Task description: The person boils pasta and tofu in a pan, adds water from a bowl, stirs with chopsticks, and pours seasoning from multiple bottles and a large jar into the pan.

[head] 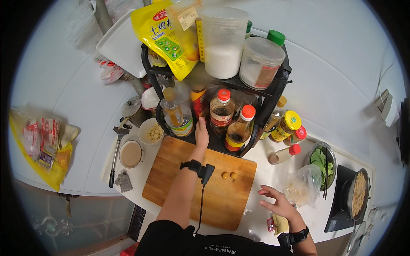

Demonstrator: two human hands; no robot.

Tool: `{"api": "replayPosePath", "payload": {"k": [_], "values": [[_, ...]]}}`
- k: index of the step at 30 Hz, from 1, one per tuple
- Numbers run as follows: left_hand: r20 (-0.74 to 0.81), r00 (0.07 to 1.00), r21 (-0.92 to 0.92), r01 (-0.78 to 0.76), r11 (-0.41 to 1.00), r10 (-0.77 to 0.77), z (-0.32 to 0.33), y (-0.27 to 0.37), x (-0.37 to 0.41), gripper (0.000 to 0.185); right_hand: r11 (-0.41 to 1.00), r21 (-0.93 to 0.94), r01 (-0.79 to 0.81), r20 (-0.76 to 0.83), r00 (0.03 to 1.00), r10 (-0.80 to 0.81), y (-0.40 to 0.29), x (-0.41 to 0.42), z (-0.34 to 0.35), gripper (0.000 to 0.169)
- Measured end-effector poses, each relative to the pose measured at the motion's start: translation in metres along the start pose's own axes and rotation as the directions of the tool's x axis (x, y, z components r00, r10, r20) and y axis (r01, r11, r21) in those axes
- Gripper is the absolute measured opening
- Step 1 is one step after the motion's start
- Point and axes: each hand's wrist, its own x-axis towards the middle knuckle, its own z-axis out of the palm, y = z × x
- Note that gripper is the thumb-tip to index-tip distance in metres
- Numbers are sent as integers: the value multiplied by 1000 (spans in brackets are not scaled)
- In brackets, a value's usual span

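My left hand [201,132] reaches into the lower shelf of a black rack [205,140], beside a dark bottle with a red and yellow label [199,101]; whether its fingers touch it is unclear. On that shelf stand a clear bottle with a tan cap [177,118] and two red-capped sauce bottles [221,112] [238,132]. Below the rack lies a wooden cutting board [173,172] with two small tan, round pieces [229,175] on it. My right hand [277,203] hovers right of the board, fingers apart, holding nothing, near a clear plastic bag [302,187].
Left of the board are a bowl of peeled garlic [152,132], a cup of brownish liquid [130,154] and a peeler-like tool with a black handle [116,156]. To the right are jars [285,126], a metal bowl of green leaves [320,163] and a pan of food [358,193] on a cooktop.
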Motion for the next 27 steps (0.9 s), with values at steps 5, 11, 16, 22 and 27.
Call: {"api": "replayPosePath", "payload": {"k": [5,11,16,22,27], "values": [[88,930,182,-368,912,358,3,-22,-34,62,998,63,-29,-19,999,31,13,-8,4,50],[140,944,488,-328,809,299,14,25,-41,79,999,32,2,-16,1000,-1,4,-7,5,49],[16,921,579,-327,747,390,6,21,-39,75,1000,20,-23,-28,999,23,9,-10,-1,50],[-222,958,542,-34,840,182,10,21,-33,84,996,44,-74,-9,997,74,13,-20,-3,53],[-235,954,421,-73,904,186,18,24,-23,80,997,63,-41,-7,999,42,13,-22,-3,53]]}}
